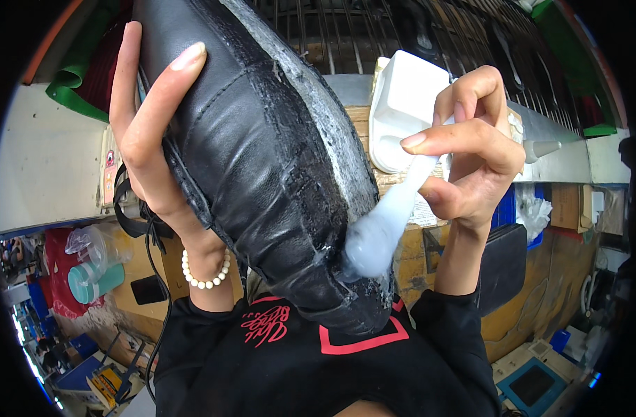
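Observation:
A black leather shoe (220,132) fills the middle of the view, held up slantwise in front of my chest. Its leather is wrinkled and stitched, and a rough grey strip runs along its right side. My left hand (154,149) grips it from the left, with two fingers stretched along the leather and the rest partly hidden. Between thumb and fingers, my right hand (474,142) pinches a whitish brush (380,236). The brush's wide, wet-looking rounded end touches the shoe near its lower right edge. Right behind the brush stands a white plastic container (408,90).
Beyond the shoe is a metal rack of bars (345,42). A pale nozzle (542,149) lies right of my right hand. To the left are a teal container (95,281), a dark phone-like slab (149,290) and a hanging black cord (154,264). A dark panel (502,267) stands at right.

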Demonstrator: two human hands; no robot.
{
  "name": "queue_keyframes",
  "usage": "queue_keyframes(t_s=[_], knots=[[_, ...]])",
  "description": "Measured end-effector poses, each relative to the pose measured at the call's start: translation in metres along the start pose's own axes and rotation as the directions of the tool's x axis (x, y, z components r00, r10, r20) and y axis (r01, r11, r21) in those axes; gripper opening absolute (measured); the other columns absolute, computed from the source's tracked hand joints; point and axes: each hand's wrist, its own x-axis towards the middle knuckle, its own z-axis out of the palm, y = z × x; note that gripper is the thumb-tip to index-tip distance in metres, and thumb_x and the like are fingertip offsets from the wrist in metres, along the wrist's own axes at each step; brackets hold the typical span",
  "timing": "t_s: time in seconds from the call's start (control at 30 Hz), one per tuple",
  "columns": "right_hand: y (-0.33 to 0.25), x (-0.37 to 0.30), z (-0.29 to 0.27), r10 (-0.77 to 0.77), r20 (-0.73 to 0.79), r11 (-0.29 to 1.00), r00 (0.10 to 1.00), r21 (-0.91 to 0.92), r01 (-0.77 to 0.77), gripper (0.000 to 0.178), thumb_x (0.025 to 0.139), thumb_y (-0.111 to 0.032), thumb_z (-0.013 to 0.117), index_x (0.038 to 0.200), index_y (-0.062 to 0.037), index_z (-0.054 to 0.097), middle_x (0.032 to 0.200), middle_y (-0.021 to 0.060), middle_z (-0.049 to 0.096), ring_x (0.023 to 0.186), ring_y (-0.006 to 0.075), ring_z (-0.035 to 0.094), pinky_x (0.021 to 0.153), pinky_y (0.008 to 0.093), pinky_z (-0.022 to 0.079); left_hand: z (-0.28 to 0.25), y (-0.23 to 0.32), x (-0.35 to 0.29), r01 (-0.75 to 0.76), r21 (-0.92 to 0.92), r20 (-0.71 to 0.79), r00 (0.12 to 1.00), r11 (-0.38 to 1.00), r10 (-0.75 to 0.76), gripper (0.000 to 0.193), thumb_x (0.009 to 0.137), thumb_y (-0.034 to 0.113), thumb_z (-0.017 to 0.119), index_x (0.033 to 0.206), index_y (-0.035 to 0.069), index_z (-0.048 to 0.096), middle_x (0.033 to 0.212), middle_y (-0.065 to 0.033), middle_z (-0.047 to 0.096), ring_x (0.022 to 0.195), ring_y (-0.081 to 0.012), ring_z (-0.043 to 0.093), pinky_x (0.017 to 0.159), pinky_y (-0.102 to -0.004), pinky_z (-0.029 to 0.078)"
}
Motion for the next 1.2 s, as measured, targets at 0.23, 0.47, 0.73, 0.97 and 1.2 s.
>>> queue_keyframes(t_s=[0.23, 0.47, 0.73, 0.97, 1.2], knots=[[-0.002, -0.003, 0.000, -0.103, 0.058, 0.986, 0.993, 0.136, 0.094, 0.039, 0.053, -0.039, 0.094, 0.081, -0.0145, 0.081, 0.090, 0.0016, 0.041, 0.079, 0.0154, 0.049, 0.066, 0.0269, 0.036, 0.011, -0.002, 0.001, 0.049, -0.070, -0.150, 0.987, 0.996, -0.059, 0.054, 0.084, 0.024, 0.079, 0.127, 0.004, 0.052, 0.134, -0.0190, 0.057, 0.134, -0.0385, 0.052, 0.109, -0.0441, 0.046], [-0.004, -0.001, 0.013, 0.131, -0.059, 0.991, 0.990, 0.028, -0.130, 0.035, 0.056, -0.025, 0.091, 0.086, -0.0106, 0.082, 0.089, 0.0011, 0.043, 0.081, 0.0151, 0.045, 0.067, 0.0265, 0.037, 0.002, -0.003, 0.000, 0.011, -0.003, -0.040, 0.999, 1.000, -0.011, 0.062, 0.084, 0.024, 0.081, 0.132, 0.005, 0.045, 0.145, -0.0310, 0.043, 0.131, -0.0394, 0.054, 0.105, -0.0424, 0.052], [-0.004, 0.008, 0.002, -0.018, 0.027, 1.000, 0.999, 0.004, 0.018, 0.038, 0.065, -0.042, 0.087, 0.083, -0.0099, 0.079, 0.095, 0.0034, 0.042, 0.081, 0.0153, 0.046, 0.069, 0.0275, 0.036, -0.001, -0.003, 0.002, -0.016, 0.084, -0.027, 0.999, 0.996, 0.019, 0.058, 0.087, 0.021, 0.079, 0.132, 0.009, 0.046, 0.147, -0.0320, 0.042, 0.126, -0.0374, 0.059, 0.103, -0.0400, 0.055], [0.003, 0.000, 0.000, -0.095, 0.078, 0.995, 0.992, 0.029, 0.093, 0.042, 0.061, -0.050, 0.089, 0.082, -0.0154, 0.081, 0.094, 0.0027, 0.041, 0.081, 0.0165, 0.050, 0.069, 0.0285, 0.038, 0.009, -0.002, -0.002, 0.083, -0.132, -0.196, 0.975, 0.988, -0.108, 0.054, 0.080, 0.026, 0.082, 0.125, 0.007, 0.058, 0.135, -0.0210, 0.060, 0.132, -0.0387, 0.054, 0.106, -0.0432, 0.047], [-0.002, 0.000, 0.001, -0.036, 0.046, 0.999, 0.998, 0.001, 0.036, 0.041, 0.063, -0.045, 0.091, 0.083, -0.0117, 0.080, 0.096, 0.0033, 0.042, 0.081, 0.0160, 0.050, 0.069, 0.0284, 0.039, 0.009, -0.003, -0.004, 0.104, -0.119, -0.181, 0.976, 0.988, -0.124, 0.061, 0.082, 0.033, 0.080, 0.129, 0.004, 0.054, 0.130, -0.0124, 0.063, 0.138, -0.0392, 0.048, 0.110, -0.0449, 0.043]])
